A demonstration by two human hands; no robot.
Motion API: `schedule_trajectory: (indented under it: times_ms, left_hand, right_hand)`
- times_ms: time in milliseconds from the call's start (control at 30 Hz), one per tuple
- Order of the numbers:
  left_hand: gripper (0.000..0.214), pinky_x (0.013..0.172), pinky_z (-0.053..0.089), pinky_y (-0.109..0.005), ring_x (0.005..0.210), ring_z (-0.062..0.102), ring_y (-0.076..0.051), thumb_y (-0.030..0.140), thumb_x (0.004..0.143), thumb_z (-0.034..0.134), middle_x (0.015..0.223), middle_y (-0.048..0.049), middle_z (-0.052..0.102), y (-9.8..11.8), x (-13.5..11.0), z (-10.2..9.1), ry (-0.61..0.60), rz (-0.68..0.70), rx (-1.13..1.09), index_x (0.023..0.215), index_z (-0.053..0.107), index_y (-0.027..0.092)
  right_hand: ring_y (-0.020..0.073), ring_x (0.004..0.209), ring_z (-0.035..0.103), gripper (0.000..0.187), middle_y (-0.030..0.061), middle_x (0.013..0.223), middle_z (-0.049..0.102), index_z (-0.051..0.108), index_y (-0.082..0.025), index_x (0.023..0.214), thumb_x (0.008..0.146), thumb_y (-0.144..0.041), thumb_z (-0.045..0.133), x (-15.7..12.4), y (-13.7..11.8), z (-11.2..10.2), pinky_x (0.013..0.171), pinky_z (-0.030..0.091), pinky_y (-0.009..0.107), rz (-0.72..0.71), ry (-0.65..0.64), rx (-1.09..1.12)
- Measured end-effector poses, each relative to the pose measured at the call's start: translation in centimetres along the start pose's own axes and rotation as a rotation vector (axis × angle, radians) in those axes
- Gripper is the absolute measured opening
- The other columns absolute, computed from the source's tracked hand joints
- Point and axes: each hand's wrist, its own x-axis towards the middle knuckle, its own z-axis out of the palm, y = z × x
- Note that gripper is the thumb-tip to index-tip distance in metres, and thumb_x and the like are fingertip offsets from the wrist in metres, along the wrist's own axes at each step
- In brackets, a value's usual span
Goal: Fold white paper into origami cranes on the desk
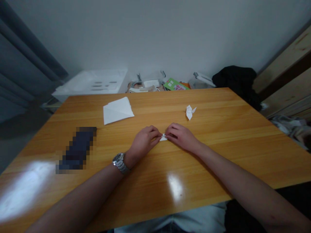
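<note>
A small folded piece of white paper (163,138) lies at the middle of the wooden table, mostly covered by fingers. My left hand (146,138), with a metal watch (120,161) on its wrist, pinches the paper's left side. From the right, my right hand (181,136) pinches its other side, the fingertips of both hands close together. Farther back on the right stands a folded white paper figure (190,112) with pointed tips, touched by neither hand. A stack of white paper sheets (118,110) lies at the back left.
On the table's left is a dark, pixelated rectangular object (78,149). Behind the wooden table (155,181) are a white foam tray (97,81), a green booklet (175,84) and a black cloth heap (234,77). A pale wall rises beyond.
</note>
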Motion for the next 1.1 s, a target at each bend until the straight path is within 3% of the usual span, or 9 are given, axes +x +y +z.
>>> schedule_trajectory:
  times_ms: [333, 533, 833, 1100]
  left_hand:
    - [0.024, 0.095, 0.047, -0.039, 0.106, 0.063, -0.023, 0.031, 0.103, 0.052, 0.113, -0.0077, 0.071, 0.5, -0.4, -0.3, -0.063, 0.175, 0.182, 0.109, 0.073, 0.022]
    - [0.03, 0.096, 0.047, -0.043, 0.106, 0.062, -0.026, 0.031, 0.101, 0.053, 0.115, -0.0103, 0.069, 2.0, -0.8, -0.6, -0.132, 0.177, 0.298, 0.125, 0.066, 0.019]
    - [0.038, 0.1, 0.046, -0.045, 0.111, 0.06, -0.028, 0.036, 0.1, 0.055, 0.121, -0.0116, 0.067, 2.0, -1.1, -0.2, -0.119, 0.11, 0.309, 0.134, 0.061, 0.019]
    - [0.037, 0.099, 0.047, -0.046, 0.111, 0.061, -0.029, 0.04, 0.1, 0.054, 0.121, -0.012, 0.067, 1.7, -0.9, -0.7, -0.134, 0.134, 0.272, 0.131, 0.065, 0.021]
  right_hand:
    - [0.021, 0.09, 0.058, 0.012, 0.0076, 0.096, 0.065, 0.07, -0.021, 0.09, 0.098, -0.023, 0.061, -0.1, 0.2, -0.6, 0.078, 0.046, 0.034, -0.065, 0.003, -0.11]
    - [0.0217, 0.09, 0.057, 0.019, 0.0085, 0.097, 0.066, 0.073, -0.021, 0.088, 0.099, -0.028, 0.06, -0.4, 0.9, -1.1, 0.078, 0.047, 0.035, -0.128, -0.021, -0.165]
    - [0.0232, 0.096, 0.056, 0.026, 0.0092, 0.102, 0.063, 0.074, -0.028, 0.12, 0.099, -0.031, 0.059, -1.0, 0.9, -2.0, 0.085, 0.05, 0.04, -0.062, -0.104, -0.147]
    - [0.0231, 0.095, 0.054, 0.031, 0.0087, 0.1, 0.06, 0.072, -0.031, 0.127, 0.101, -0.036, 0.056, -1.1, 1.4, -2.0, 0.085, 0.049, 0.041, -0.046, -0.14, -0.189]
